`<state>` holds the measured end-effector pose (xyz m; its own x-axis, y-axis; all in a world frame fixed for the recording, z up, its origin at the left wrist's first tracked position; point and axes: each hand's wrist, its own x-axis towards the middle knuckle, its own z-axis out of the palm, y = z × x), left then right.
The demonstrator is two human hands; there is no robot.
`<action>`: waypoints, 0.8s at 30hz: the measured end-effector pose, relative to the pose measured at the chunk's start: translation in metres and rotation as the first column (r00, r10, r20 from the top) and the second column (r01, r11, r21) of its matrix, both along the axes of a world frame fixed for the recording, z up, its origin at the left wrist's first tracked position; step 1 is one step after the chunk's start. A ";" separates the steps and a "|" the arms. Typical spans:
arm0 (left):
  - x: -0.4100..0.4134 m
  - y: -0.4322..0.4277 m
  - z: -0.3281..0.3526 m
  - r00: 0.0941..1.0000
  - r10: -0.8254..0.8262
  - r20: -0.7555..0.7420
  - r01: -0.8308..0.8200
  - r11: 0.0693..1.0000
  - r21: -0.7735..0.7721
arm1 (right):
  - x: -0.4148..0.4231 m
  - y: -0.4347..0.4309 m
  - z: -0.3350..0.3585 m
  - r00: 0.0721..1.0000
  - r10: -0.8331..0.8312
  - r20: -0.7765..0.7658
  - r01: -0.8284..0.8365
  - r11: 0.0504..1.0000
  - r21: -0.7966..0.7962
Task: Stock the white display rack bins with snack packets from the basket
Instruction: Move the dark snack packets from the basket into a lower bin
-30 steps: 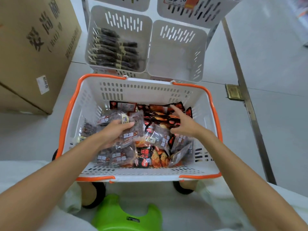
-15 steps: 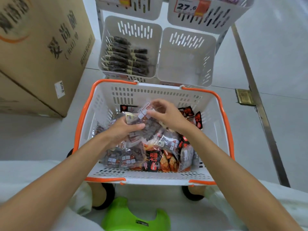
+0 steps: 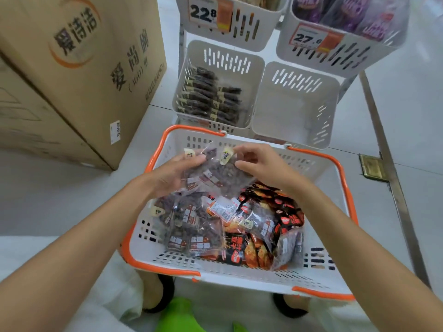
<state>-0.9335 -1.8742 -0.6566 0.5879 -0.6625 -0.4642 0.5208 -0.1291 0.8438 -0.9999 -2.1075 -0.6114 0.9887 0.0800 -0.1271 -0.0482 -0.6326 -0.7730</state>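
We have both hands on a bundle of clear packets [image 3: 217,179], held up over the far half of the basket [image 3: 239,275], near its twelve o'clock wall. Our left hand [image 3: 172,174] curls round the bundle from nine o'clock and seems to take the weight. Our right hand [image 3: 261,166] pinches the upper edge from three o'clock. That looks like squaring-up work, getting the slippery bags stacked flat so they travel as one lot. The pale tabs poke up at twelve o'clock, so the packets seem to face one way.

Where are they bound? Dead ahead at twelve o'clock stands the white rack [image 3: 181,51]. Its lower left bin [image 3: 230,61] holds dark packets [image 3: 208,99] filed on edge in rows, with room on its three o'clock side. They look like the same kind as our bundle, so we judge that bin the target. The lower right bin [image 3: 294,111] shows only bare white walls. We reckon it waits for the red-and-black packets [image 3: 261,238] heaped at the basket's four o'clock.

The basket is parked just short of the rack, which makes a short carry. The upper bins [image 3: 354,61] overhang at one o'clock, so the lift wants to stay low. A cardboard box [image 3: 84,80] stands off at ten o'clock. With plenty left in the basket, we call this early going.
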 end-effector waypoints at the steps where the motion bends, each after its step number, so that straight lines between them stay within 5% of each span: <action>1: 0.002 -0.004 0.003 0.997 -0.071 0.044 0.069 0.997 0.037 | 0.006 0.006 0.005 0.996 0.082 0.046 -0.076 0.990 -0.117; 3: 0.006 -0.018 0.008 0.965 -0.185 0.187 0.165 0.979 0.117 | 0.017 0.022 0.010 0.981 0.146 0.125 -0.121 0.975 -0.188; 6: 0.018 -0.031 0.014 0.946 -0.127 0.299 0.087 0.986 0.145 | 0.034 0.029 0.010 0.974 0.105 0.201 -0.060 0.975 -0.215; 10: 0.057 -0.032 0.028 0.916 -0.186 0.354 0.150 0.980 0.128 | 0.064 0.000 0.025 0.988 0.108 -0.111 -0.116 0.991 -0.070; 15: 0.113 -0.061 0.049 0.802 -0.243 0.546 0.138 0.964 0.227 | 0.119 -0.025 0.036 0.975 0.023 -0.222 -0.018 1.000 0.025; 18: 0.156 -0.076 0.043 0.730 -0.198 0.654 -0.013 0.953 0.303 | 0.147 -0.036 0.024 0.986 -0.146 0.079 0.155 0.980 -0.126; 20: 0.188 -0.082 0.030 0.646 -0.232 0.728 -0.112 0.914 0.390 | 0.166 -0.051 0.008 0.902 -0.204 0.381 0.316 0.913 -0.258; 24: 0.243 -0.093 -0.008 0.406 -0.437 0.803 -0.274 0.780 0.563 | 0.211 -0.077 -0.031 0.794 -0.316 0.519 0.459 0.872 -0.171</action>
